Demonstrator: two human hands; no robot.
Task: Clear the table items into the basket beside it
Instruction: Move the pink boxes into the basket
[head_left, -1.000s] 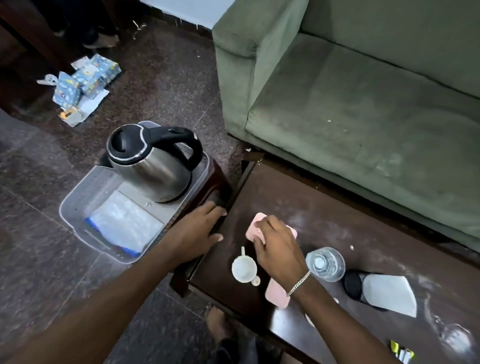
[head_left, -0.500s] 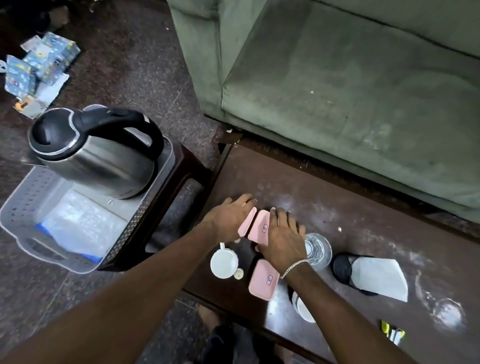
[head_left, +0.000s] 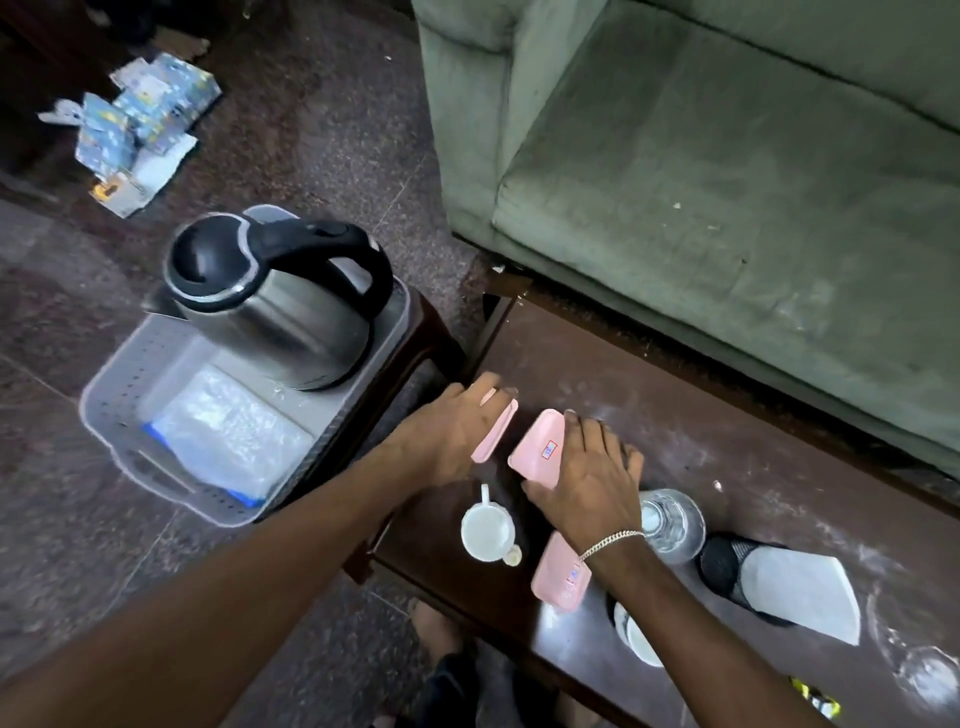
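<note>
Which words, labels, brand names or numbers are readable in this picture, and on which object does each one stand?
No text can be read.
Pink tray under the right hand: small red and blue sticker, too small to read.
Pink tray near the table edge: similar sticker, blurred.
Blue packets on the floor: printed pattern, too blurred to read.
Yellow and black item at the bottom edge: markings unreadable.
Kettle, white cup: no visible text.

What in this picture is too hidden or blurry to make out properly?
All in the head view:
- White dish at the table's near edge: mostly hidden under the right forearm.
- Third pink tray: partly covered by the right wrist.
- Red label on the pink tray under the right hand: too small to read.
- Yellow-black item: too small and blurred to identify.
- Left hand's grip on the pink piece: fingers hide it.
</note>
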